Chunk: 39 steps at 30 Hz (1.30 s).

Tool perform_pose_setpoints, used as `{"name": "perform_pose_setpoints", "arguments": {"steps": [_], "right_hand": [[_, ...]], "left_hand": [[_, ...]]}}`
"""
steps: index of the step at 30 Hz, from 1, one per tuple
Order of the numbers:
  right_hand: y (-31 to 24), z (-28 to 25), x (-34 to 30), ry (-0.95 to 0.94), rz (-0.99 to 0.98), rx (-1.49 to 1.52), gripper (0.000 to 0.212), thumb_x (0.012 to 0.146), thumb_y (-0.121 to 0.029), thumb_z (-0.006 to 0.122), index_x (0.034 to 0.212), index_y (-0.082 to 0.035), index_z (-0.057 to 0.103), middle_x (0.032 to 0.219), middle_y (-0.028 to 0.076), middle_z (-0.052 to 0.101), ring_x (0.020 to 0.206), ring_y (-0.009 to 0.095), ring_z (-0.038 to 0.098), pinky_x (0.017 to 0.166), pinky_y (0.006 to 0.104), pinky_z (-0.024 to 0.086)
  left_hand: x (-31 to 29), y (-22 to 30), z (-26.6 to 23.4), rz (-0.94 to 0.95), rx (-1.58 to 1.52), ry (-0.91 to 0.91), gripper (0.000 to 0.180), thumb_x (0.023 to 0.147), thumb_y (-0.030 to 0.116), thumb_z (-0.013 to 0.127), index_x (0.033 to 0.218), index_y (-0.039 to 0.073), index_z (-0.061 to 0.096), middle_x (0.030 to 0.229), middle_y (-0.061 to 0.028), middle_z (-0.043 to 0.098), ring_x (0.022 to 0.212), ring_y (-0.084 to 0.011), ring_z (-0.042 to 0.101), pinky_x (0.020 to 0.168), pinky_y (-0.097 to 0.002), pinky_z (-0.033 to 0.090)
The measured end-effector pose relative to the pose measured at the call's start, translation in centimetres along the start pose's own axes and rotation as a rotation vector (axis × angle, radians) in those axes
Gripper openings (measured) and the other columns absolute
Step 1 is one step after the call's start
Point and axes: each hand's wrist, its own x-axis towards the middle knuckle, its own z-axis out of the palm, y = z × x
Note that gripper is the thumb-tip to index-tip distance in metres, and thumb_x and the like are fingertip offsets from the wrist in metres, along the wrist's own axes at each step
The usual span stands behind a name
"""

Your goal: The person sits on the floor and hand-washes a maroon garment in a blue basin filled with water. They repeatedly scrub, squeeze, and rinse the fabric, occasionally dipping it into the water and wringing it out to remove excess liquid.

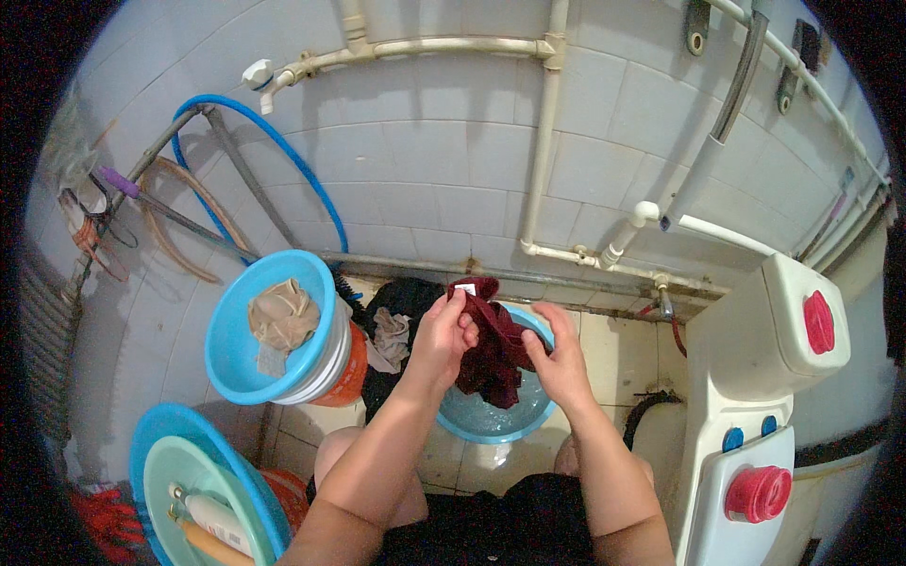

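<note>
A maroon piece of clothing (493, 354) with a small white label hangs above a light-blue basin (495, 432) that holds water. My left hand (447, 327) grips its upper edge near the label, fingers curled closed. At the garment's right side, my right hand (559, 358) has its thumb and fingers spread apart. The thumb lies close against the cloth, and whether it touches cannot be made out. The basin stands on the tiled floor between my knees, partly hidden by the garment.
Left, a blue basin (226, 335) with a beige cloth (284, 314) rests on stacked buckets (342, 373). Dark clothing (408, 297) lies beside them. A green basin (160, 462) holds a bottle (217, 522). White plastic containers with red caps (758, 493) stand right. Pipes (543, 151) line the wall.
</note>
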Motion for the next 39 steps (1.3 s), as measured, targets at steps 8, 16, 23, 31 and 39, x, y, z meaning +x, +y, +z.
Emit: {"name": "perform_pose_setpoints", "arguments": {"steps": [8,16,23,31,39], "right_hand": [[2.2,1.7,-0.4,-0.054,0.114,0.125,0.041,0.08,-0.018,0.062,0.116,-0.004,0.05,0.107,0.014,0.057,0.098,0.026,0.055,0.088,0.035,0.042],[0.7,-2.0,0.9,0.06,0.332,0.656,0.012,0.09,-0.006,0.042,0.098,-0.005,0.051,0.088,0.0,0.057,0.081,0.009,0.052,0.074,0.024,0.043],[-1.5,-3.3,-0.4,-0.444,0.167,0.54,0.01,0.086,-0.004,0.047,0.095,-0.004,0.053,0.086,-0.001,0.054,0.081,0.008,0.049,0.074,0.0239,0.041],[-1.5,-6.7,-1.9,-0.465,0.442,0.369,0.011,0.087,-0.01,0.048,0.092,-0.003,0.054,0.076,0.005,0.057,0.075,0.014,0.053,0.071,0.0286,0.044],[4.3,-3.3,-3.1,-0.435,0.523,0.126,0.021,0.09,-0.018,0.046,0.102,-0.002,0.052,0.088,0.01,0.06,0.082,0.02,0.055,0.075,0.0324,0.044]], "left_hand": [[0.0,-1.3,0.2,-0.111,-0.179,-0.078,0.016,0.093,0.027,0.047,0.09,0.012,0.05,0.066,0.0034,0.046,0.059,-0.0079,0.046,0.053,-0.0222,0.038],[-0.7,-1.9,-1.6,0.488,1.564,-0.519,0.027,0.08,0.013,0.055,0.103,0.0,0.05,0.093,-0.0136,0.055,0.09,-0.0306,0.054,0.079,-0.0361,0.045],[-0.7,-3.2,0.1,0.657,1.49,-0.519,0.067,0.063,-0.005,0.057,0.126,0.003,0.036,0.127,-0.0156,0.041,0.119,-0.0337,0.041,0.104,-0.0458,0.027],[-1.8,-8.6,-2.4,0.262,1.779,-0.829,0.043,0.073,0.032,0.064,0.104,0.004,0.054,0.096,-0.0116,0.054,0.103,-0.0298,0.049,0.105,-0.0511,0.02],[0.6,-9.6,-9.3,-0.14,1.988,-0.39,0.035,0.079,0.035,0.056,0.109,0.018,0.061,0.101,-0.0084,0.061,0.103,-0.0291,0.053,0.103,-0.0503,0.023]]}}
